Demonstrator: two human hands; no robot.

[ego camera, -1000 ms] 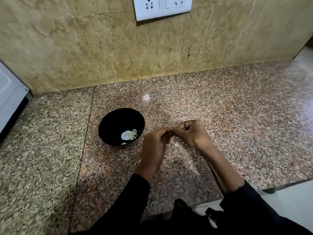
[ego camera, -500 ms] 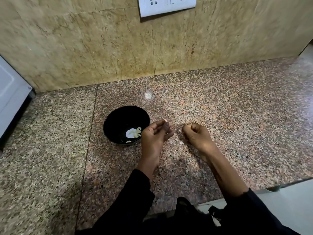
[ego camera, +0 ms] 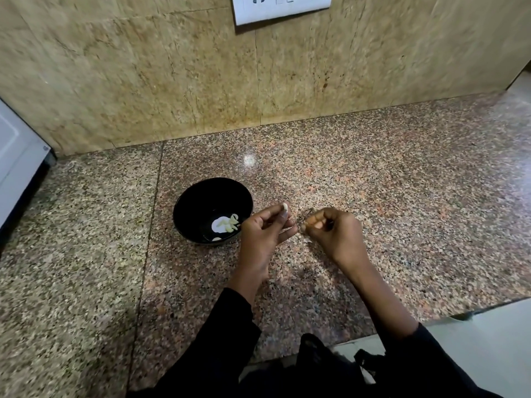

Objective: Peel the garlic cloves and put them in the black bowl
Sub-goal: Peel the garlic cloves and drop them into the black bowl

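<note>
Garlic clove (ego camera: pixel 285 207), pale and apparently peeled, held at the fingertips of our left hand (ego camera: pixel 265 234); thumb and forefinger pinch it just right of the black bowl (ego camera: pixel 184 209), above the counter. We see more peeled cloves (ego camera: pixel 230 224) lying together in the bowl's bottom on its near right side. Our right hand (ego camera: pixel 334 235) sits just beside the left, apart from it, its fingers curled inward; a small pale scrap shows at their tips, but we cannot tell whether it is skin or garlic. Both hands hover over the speckled granite counter (ego camera: pixel 402 211), where the bowl stands. Dark sleeves cover our forearms. Behind rise beige wall tiles (ego camera: pixel 143 81) bearing a white socket plate (ego camera: pixel 281 8); a white appliance (ego camera: pixel 17 162) stands at far left.
</note>
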